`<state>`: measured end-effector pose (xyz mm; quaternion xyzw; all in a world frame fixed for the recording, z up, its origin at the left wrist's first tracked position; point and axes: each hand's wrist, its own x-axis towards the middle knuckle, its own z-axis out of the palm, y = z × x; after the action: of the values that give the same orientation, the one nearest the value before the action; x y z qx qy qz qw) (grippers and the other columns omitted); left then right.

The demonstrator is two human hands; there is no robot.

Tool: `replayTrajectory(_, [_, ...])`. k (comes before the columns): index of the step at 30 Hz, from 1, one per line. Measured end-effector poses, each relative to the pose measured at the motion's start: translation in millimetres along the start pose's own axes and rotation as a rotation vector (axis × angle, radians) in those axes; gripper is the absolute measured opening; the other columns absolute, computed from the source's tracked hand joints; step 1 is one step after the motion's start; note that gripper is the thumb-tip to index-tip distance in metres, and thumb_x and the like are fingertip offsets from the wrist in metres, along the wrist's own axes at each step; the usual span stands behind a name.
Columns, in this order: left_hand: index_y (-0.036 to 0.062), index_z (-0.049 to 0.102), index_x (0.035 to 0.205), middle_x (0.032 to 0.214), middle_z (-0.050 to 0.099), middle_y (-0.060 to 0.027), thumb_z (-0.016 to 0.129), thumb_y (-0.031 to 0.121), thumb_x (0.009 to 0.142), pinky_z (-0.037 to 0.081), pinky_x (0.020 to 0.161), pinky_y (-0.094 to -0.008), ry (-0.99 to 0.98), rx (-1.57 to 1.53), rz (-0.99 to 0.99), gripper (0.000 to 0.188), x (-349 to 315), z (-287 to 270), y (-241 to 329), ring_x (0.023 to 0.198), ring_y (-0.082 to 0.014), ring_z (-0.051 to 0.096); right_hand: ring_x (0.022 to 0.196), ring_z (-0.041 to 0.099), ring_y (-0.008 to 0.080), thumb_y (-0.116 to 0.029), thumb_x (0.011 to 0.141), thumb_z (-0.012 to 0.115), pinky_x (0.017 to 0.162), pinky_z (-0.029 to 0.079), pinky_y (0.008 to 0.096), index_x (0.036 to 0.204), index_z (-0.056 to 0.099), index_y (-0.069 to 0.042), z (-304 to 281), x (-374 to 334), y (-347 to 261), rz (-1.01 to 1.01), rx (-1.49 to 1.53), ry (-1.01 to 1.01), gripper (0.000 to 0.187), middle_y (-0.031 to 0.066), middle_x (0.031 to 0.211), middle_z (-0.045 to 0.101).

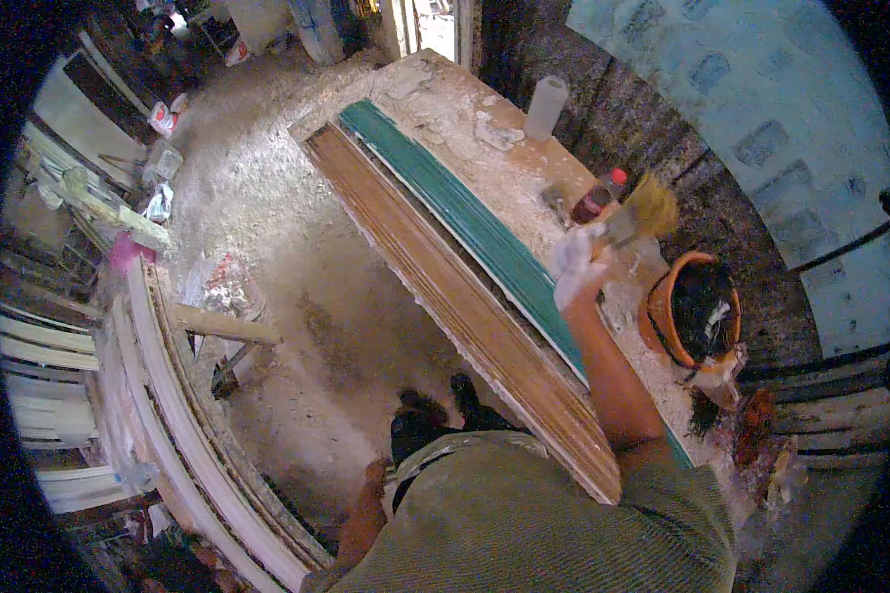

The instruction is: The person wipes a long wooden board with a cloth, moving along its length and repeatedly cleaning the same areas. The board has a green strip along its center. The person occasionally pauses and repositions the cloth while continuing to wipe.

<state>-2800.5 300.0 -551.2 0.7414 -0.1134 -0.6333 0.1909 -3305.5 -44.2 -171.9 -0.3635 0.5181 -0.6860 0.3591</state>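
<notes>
Brush (646, 210) with yellowish bristles sits gripped in the right hand (578, 265), fingers wrapped round its handle, raised over the worktop (524, 173) between the orange bucket (663, 316) and green board (485, 237); left hand (371, 494) hangs low, well apart, its fingers unclear.

Beside the brown wood-grain board (465, 306) lies a teal-green strip (465, 217). Past the strip, a yellow-bristled brush (643, 212), an orange bucket (663, 311) with a black inside, and a red-capped bottle (599, 198).
</notes>
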Motion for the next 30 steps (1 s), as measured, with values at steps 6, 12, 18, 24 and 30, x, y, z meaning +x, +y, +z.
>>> replayTrajectory(6, [0.0107,0.066,0.128,0.114,0.074,-0.0087,0.062,0.041,0.097,0.057,0.075,-0.0452,-0.077,0.066,0.023,0.043,-44,-2,-87,0.092,-0.0273,0.071,0.064,0.055,0.0228,-0.024,0.099,0.059,0.061,0.047,0.0418,0.09,0.065,-0.005,-140,-88,-45,0.108,-1.038,-0.104,0.022,0.0069,0.07,0.058])
replayTrajectory(12, [0.0049,0.064,0.128,0.11,0.074,-0.0108,0.055,0.037,0.105,0.059,0.076,-0.0426,-0.151,-0.086,0.466,0.04,-28,16,-130,0.095,-0.0274,0.07,0.073,0.062,0.0312,-0.023,0.096,0.064,0.069,0.049,0.0447,0.095,0.065,-0.004,-289,-182,-43,-0.27,-0.255,0.282,0.019,0.0107,0.076,0.062])
replayTrajectory(18, [0.0085,0.064,0.128,0.115,0.07,-0.0094,0.058,0.039,0.103,0.058,0.079,-0.0456,-0.122,0.016,0.359,0.04,-41,59,-253,0.1,-0.0279,0.067,0.06,0.059,0.0171,-0.017,0.1,0.061,0.054,0.043,0.0321,0.094,0.065,-0.006,-400,-304,-136,-0.616,-1.154,0.025,0.013,0.003,0.07,0.061])
replayTrajectory(24, [0.0113,0.065,0.124,0.114,0.069,-0.0075,0.059,0.039,0.1,0.057,0.075,-0.0481,-0.262,0.101,-0.02,0.037,-149,111,-413,0.098,-0.0282,0.066,0.064,0.065,0.0294,-0.005,0.089,0.061,0.062,0.051,0.0496,0.089,0.071,-0.007,-487,-388,-216,-0.24,-1.533,0.008,0.01,0.0119,0.072,0.066])
replayTrajectory(30, [0.0123,0.064,0.123,0.113,0.069,-0.0076,0.059,0.04,0.1,0.057,0.075,-0.0485,-0.273,0.179,-0.048,0.037,-207,115,-511,0.105,-0.0293,0.066,0.065,0.067,0.0237,-0.013,0.094,0.067,0.063,0.054,0.0446,0.107,0.076,-0.007,-609,-471,-240,-0.192,-1.254,-0.034,0.017,0.0114,0.068,0.065])
